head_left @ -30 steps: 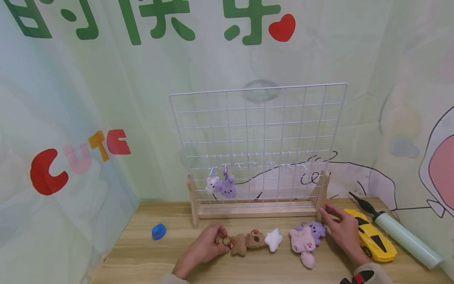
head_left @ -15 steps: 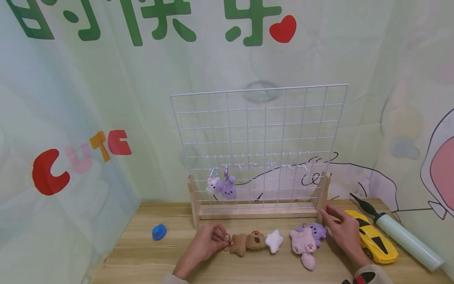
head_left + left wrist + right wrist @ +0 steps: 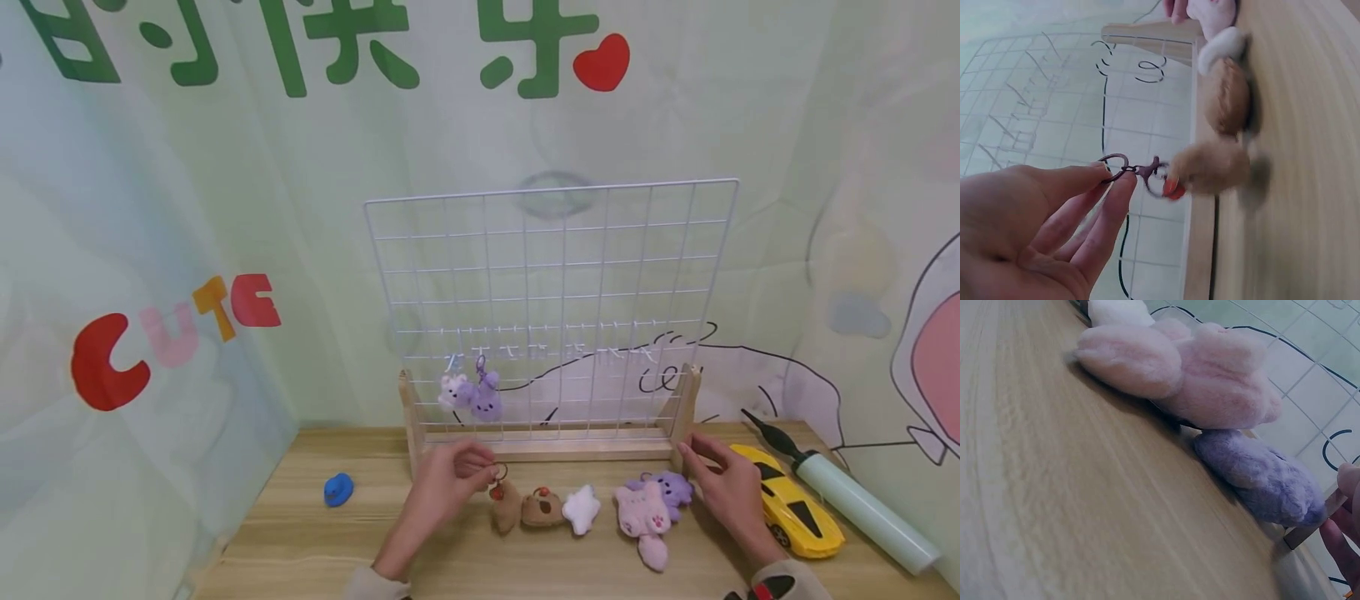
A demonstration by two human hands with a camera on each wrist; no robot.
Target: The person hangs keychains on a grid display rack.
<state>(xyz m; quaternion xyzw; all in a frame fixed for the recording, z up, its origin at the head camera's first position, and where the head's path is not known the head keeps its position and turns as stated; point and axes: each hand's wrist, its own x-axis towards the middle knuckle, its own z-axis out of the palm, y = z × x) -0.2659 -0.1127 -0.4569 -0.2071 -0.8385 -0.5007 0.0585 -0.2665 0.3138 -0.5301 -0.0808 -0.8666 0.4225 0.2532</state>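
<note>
My left hand pinches the metal ring of a brown plush keychain between thumb and fingertips. The plush hangs tilted from its clasp, with a red bead at its top, close over the table. Beside it lie a second brown plush and a white star-shaped plush. My right hand holds the right wooden foot of the wire grid rack between thumb and fingers. Just left of that hand lie a pink plush and a purple plush.
White hooks line the lower grid, and a white plush and a purple plush hang at its left. A blue toy sits at left. At right lie a yellow toy car and a pale green pump.
My left hand has risen slightly, lifting the brown keychain by its ring so that the plush has turned from lying flat to hanging tilted. The right hand stays at the rack's foot.
</note>
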